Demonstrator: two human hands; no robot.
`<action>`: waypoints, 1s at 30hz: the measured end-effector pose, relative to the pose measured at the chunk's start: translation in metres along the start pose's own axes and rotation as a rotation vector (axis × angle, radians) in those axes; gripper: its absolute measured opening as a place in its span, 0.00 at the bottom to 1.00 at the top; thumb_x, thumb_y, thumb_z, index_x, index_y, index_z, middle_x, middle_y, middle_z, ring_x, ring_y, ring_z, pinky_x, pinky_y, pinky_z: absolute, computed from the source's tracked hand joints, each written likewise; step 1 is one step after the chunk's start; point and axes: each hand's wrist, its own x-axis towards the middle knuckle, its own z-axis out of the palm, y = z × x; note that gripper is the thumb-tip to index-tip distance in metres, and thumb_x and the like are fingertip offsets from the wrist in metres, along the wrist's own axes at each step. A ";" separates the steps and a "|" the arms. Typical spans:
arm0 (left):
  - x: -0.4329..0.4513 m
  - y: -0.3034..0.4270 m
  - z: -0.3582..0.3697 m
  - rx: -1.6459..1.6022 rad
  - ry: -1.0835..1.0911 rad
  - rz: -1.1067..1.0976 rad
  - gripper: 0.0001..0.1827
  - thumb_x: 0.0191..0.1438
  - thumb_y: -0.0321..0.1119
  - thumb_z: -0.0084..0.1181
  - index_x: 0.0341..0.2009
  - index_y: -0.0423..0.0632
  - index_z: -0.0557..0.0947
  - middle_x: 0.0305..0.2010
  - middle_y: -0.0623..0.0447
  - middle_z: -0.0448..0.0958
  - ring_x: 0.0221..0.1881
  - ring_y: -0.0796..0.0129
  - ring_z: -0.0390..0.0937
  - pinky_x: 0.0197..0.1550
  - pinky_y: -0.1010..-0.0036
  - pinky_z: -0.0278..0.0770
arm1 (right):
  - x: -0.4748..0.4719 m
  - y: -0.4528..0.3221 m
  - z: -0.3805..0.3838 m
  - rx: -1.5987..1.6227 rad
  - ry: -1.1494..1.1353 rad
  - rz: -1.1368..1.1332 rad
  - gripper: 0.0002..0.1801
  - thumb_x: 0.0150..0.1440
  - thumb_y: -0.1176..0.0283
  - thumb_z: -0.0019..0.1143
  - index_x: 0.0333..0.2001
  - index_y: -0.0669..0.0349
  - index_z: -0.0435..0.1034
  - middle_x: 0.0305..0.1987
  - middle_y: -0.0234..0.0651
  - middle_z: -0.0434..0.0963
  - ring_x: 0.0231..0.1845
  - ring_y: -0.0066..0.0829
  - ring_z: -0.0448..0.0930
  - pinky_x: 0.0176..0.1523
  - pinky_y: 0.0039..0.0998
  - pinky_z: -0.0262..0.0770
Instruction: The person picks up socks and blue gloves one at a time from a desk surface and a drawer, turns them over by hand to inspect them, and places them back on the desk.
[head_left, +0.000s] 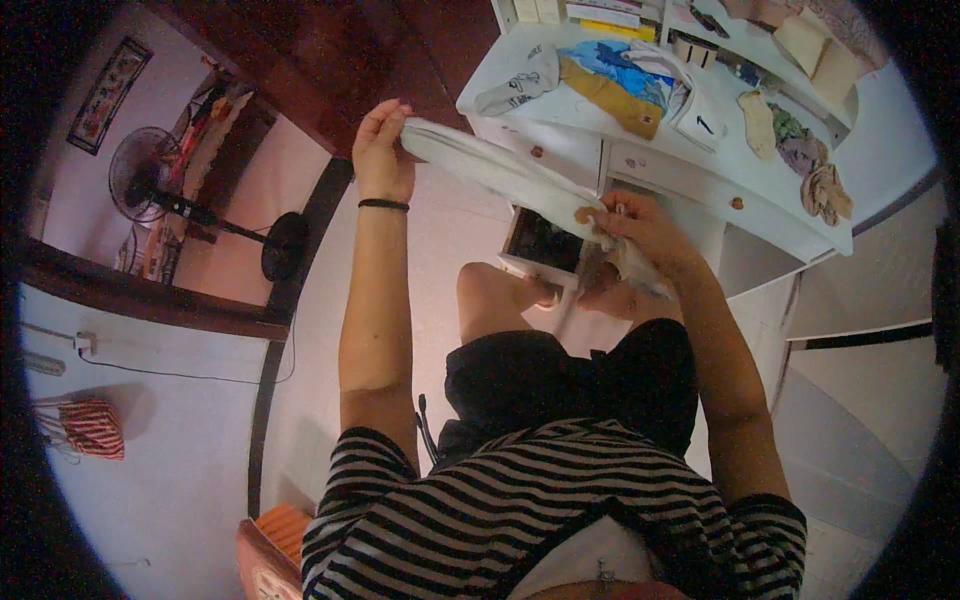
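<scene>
A long white sock (495, 169) is stretched between my two hands, slanting down to the right above the floor. My left hand (382, 139) pinches its upper left end between thumb and fingers. Around that wrist is a dark band (383, 204). My right hand (641, 225) grips the other end, where the fabric bunches up and a loose pale part (643, 274) hangs beneath the fingers. Beyond my hands, several socks lie on a white desk (517, 124): a grey one with dark print (521, 82), a mustard one (611, 97), and a white one with a black swoosh (697, 120).
The desk's drawers have round knobs (737, 203). A cream sock (756, 124) and crumpled tan fabric (825, 193) lie at its right. A dark-lined open box or drawer (541, 240) is low by my feet. A black pedestal fan (146, 176) stands left; an orange-slatted chair (274, 551) is lower left.
</scene>
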 end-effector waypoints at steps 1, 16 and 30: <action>0.000 0.002 -0.003 -0.015 0.017 0.013 0.08 0.48 0.22 0.48 0.35 0.44 0.73 0.33 0.52 0.74 0.35 0.70 0.70 0.41 0.77 0.67 | -0.001 -0.002 0.002 0.034 0.021 0.000 0.12 0.48 0.65 0.53 0.34 0.61 0.68 0.29 0.27 0.70 0.29 0.17 0.69 0.34 0.18 0.64; -0.055 -0.081 -0.026 1.122 -0.343 0.364 0.11 0.39 0.23 0.56 0.32 0.44 0.75 0.37 0.49 0.71 0.30 0.67 0.69 0.34 0.75 0.68 | -0.021 -0.022 0.029 0.608 0.118 -0.052 0.11 0.51 0.69 0.50 0.38 0.60 0.68 0.31 0.30 0.71 0.30 0.17 0.70 0.35 0.19 0.67; -0.124 -0.066 0.064 0.128 -0.384 -0.398 0.09 0.49 0.31 0.53 0.37 0.48 0.72 0.30 0.60 0.73 0.29 0.79 0.71 0.30 0.83 0.69 | -0.005 0.004 0.027 0.044 0.264 -0.184 0.09 0.47 0.70 0.54 0.32 0.63 0.70 0.30 0.31 0.73 0.30 0.21 0.71 0.35 0.22 0.68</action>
